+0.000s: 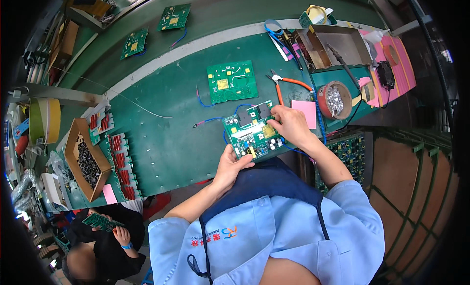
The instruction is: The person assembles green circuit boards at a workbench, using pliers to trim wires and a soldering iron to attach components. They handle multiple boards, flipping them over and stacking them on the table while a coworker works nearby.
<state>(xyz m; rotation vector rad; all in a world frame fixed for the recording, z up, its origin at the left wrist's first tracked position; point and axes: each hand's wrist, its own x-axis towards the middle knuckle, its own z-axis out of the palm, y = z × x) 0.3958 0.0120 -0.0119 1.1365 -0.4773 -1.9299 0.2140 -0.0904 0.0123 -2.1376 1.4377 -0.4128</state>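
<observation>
A green circuit board (252, 133), populated with black, white and yellow parts, is held between my two hands at the near edge of the green bench. My left hand (232, 163) grips its lower left corner, thumb over the top. On its upper right edge, the thumb and fingers of my right hand (290, 123) are closed. Blue wires run out from the board's sides. Just beyond it lies a second board (232, 83) with its solder side up. Orange-handled cutters (289, 82) rest to the right, near a pink pad (304, 113).
At the right stand a round pot of metal bits (335, 100), a soldering iron (342, 62) and a metal tray (342, 45). Two more boards (174, 17) lie at the back. A box of small dark parts (87, 160) is at left, with another person (107, 241) holding a board below.
</observation>
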